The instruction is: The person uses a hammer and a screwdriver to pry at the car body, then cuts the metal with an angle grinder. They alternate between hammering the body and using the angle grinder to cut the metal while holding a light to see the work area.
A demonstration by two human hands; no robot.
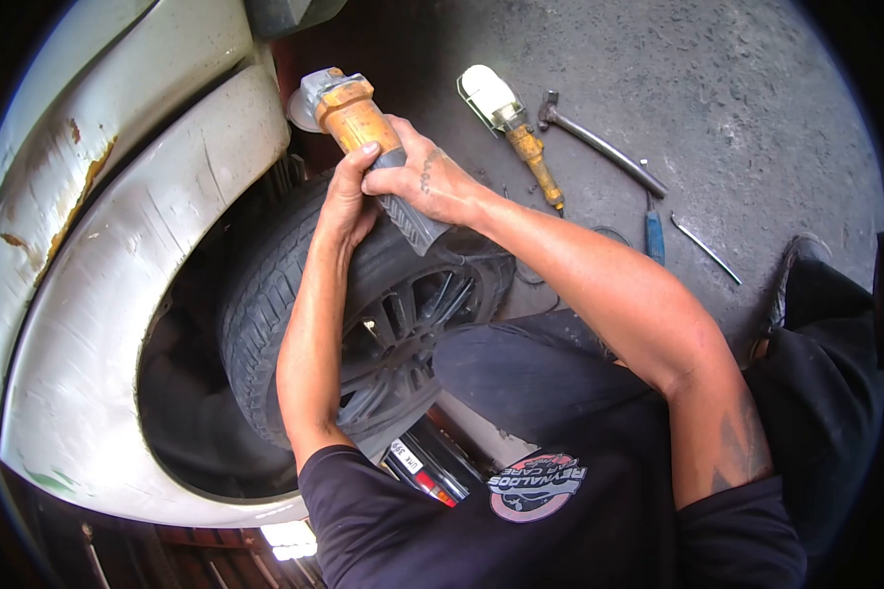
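Observation:
An angle grinder [352, 116] with a worn yellow body and dark grey handle is held over the tyre [275, 285]. My right hand [420, 179] wraps round the grinder where body meets handle. From the left side, my left hand [348, 188] grips it too, thumb along the body and the other fingers partly hidden behind. The round guard and disc [305, 112] at its head overlap the end of the silver fender [250, 113] in this view. Below the handle, the spoked wheel rim [403, 329] shows between my forearms.
A lit work lamp [491, 93] with a yellow handle lies on the grey floor [737, 108]. Near it are a hammer [599, 147], a blue-handled tool [654, 236] and a thin metal rod [707, 248]. The bumper [79, 167] at left has chipped, rusty-looking paint. My bent knee [521, 368] is beside the wheel.

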